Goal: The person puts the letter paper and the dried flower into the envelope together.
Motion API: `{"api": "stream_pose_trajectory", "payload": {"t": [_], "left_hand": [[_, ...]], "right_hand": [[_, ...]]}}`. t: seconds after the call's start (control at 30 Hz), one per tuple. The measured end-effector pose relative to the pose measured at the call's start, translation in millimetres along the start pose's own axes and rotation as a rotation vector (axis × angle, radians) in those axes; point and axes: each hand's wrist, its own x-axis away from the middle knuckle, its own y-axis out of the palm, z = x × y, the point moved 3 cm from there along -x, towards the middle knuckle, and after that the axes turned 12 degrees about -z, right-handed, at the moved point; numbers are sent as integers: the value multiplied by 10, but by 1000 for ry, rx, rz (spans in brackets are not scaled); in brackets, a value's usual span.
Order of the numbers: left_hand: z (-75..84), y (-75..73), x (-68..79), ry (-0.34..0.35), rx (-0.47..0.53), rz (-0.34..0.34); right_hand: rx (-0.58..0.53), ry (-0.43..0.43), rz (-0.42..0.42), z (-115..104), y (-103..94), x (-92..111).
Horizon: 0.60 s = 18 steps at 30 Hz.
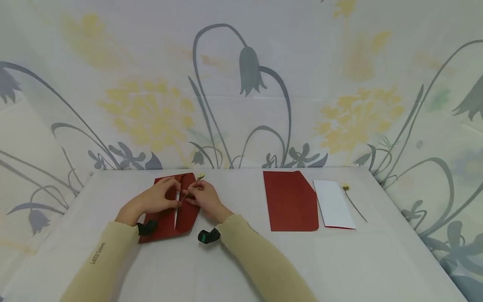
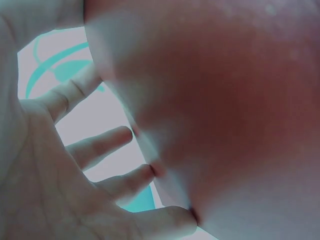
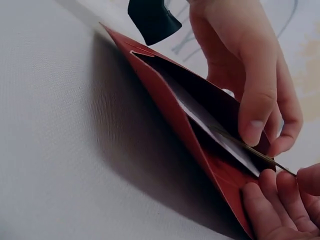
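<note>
A red envelope (image 1: 166, 226) stands with its mouth apart, a white card (image 1: 176, 209) partly inside it. My left hand (image 1: 160, 197) grips the envelope; in the right wrist view its thumb (image 3: 257, 112) lies at the mouth beside the card and a thin stem (image 3: 270, 159). My right hand (image 1: 206, 198) pinches the stem of a small yellow flower (image 1: 201, 177). Its other fingers (image 3: 265, 205) rest against the envelope's inner side. In the left wrist view the left fingers (image 2: 107, 145) reach to a blurred reddish surface.
To the right lie a second red envelope (image 1: 290, 201), a white folded card (image 1: 333, 203) with a red lower edge, and another yellow flower (image 1: 345, 187) on a long stem. The white table (image 1: 241, 260) meets a flower-patterned backdrop (image 1: 241, 117).
</note>
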Motion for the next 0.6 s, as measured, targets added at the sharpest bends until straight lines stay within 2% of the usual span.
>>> {"api": "stream_pose_trajectory", "payload": {"t": [0.1,0.27,0.33,0.6], "left_hand": [[10,-1,8,2,7,10],[34,-1,18,34,16,18],[42,-3,21,44,21,19],[51,-12,42,29,37,45]], "right_hand": [[80,-11,20,18,11,-4],[456,-43,76,-5,48,28],[569,-51,103,-25,63,44],[647,-37,113,-69,126,61]]}}
